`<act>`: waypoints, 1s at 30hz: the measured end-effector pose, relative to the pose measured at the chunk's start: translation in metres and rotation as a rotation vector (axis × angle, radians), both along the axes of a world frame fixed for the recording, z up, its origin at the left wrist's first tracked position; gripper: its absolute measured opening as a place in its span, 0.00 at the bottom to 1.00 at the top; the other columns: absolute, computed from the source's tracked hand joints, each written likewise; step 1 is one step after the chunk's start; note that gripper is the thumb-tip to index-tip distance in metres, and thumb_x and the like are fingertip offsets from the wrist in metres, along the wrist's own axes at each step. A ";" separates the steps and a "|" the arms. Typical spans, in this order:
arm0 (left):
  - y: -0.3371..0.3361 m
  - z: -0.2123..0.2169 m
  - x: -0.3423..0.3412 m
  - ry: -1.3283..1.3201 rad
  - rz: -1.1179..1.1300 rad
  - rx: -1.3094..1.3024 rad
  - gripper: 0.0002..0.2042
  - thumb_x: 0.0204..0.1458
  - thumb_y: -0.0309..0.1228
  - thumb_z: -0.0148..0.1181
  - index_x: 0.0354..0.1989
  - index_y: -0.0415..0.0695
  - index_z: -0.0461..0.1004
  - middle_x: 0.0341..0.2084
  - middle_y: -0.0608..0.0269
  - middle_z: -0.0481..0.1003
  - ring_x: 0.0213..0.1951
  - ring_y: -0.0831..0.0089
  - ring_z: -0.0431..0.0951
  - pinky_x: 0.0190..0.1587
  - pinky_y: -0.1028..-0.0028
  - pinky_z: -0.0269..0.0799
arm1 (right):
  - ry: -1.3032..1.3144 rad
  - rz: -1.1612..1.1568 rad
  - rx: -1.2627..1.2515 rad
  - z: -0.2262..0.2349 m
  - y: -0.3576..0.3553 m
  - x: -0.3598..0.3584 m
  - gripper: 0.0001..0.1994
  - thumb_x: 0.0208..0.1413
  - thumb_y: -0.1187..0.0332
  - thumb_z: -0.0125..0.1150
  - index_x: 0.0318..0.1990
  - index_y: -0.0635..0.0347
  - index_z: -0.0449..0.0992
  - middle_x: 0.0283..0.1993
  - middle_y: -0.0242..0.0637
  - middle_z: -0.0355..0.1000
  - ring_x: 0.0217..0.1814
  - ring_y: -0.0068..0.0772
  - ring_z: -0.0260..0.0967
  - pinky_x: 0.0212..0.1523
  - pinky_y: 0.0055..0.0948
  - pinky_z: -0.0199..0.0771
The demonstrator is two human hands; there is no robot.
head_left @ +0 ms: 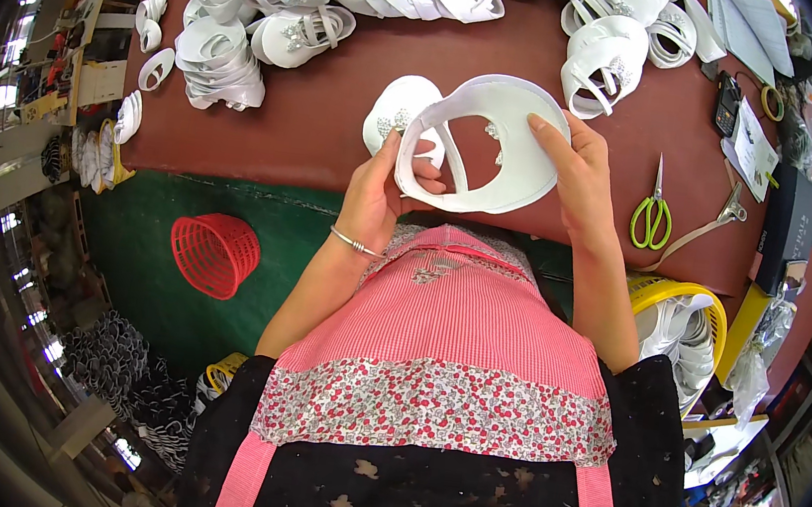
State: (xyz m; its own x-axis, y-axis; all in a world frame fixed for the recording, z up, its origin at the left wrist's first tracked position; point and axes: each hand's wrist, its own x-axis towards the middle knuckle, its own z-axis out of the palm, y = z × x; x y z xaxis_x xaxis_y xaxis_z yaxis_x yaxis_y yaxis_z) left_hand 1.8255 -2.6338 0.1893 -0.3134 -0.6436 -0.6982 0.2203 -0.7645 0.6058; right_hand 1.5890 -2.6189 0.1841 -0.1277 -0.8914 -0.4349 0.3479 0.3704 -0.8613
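Above the table's near edge I hold a white shoe upper (pixel 527 172) up in both hands, its smooth inner side facing me. It has a large opening and a narrow strap across. My left hand (pixel 376 178) closes on its left edge near the strap. With thumb on top, my right hand (pixel 580 173) pinches its right edge. Partly hidden behind it, another white shoe upper (pixel 399 96) with a sparkling ornament lies on the red-brown table (pixel 319 134).
Piles of white uppers (pixel 217 62) line the far side. At right lie green-handled scissors (pixel 652 213), a strap with a metal clip (pixel 732 206), a black handheld device (pixel 728 102) and a dark box (pixel 787 235). A red basket (pixel 216 254) stands lower left, a yellow basket (pixel 715 324) lower right.
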 end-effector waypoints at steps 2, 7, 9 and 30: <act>0.007 0.006 0.003 -0.122 0.111 -0.312 0.19 0.63 0.42 0.53 0.50 0.38 0.73 0.27 0.61 0.76 0.36 0.69 0.79 0.37 0.69 0.78 | 0.021 0.023 0.001 -0.011 -0.001 -0.002 0.12 0.60 0.68 0.59 0.44 0.69 0.77 0.34 0.37 0.78 0.33 0.21 0.74 0.35 0.22 0.73; 0.040 0.003 0.036 -0.949 -0.237 -1.345 0.13 0.48 0.34 0.69 0.40 0.45 0.76 0.26 0.66 0.74 0.34 0.69 0.73 0.43 0.66 0.69 | 0.724 -0.186 0.018 -0.091 -0.001 -0.024 0.11 0.58 0.67 0.62 0.45 0.62 0.76 0.37 0.36 0.74 0.39 0.27 0.72 0.40 0.28 0.72; 0.050 -0.023 0.042 -1.188 -0.411 -1.537 0.10 0.44 0.34 0.70 0.33 0.49 0.77 0.25 0.71 0.72 0.30 0.69 0.70 0.47 0.65 0.62 | 0.931 -0.244 0.005 -0.132 0.005 -0.038 0.12 0.56 0.66 0.64 0.45 0.60 0.76 0.39 0.37 0.72 0.41 0.32 0.71 0.43 0.31 0.71; -0.014 0.000 -0.019 0.120 0.119 -0.215 0.16 0.65 0.41 0.50 0.48 0.40 0.74 0.46 0.58 0.76 0.45 0.72 0.76 0.44 0.73 0.74 | 1.308 0.297 -0.820 0.009 0.042 0.028 0.14 0.47 0.73 0.63 0.44 0.57 0.78 0.43 0.35 0.72 0.46 0.40 0.68 0.49 0.39 0.67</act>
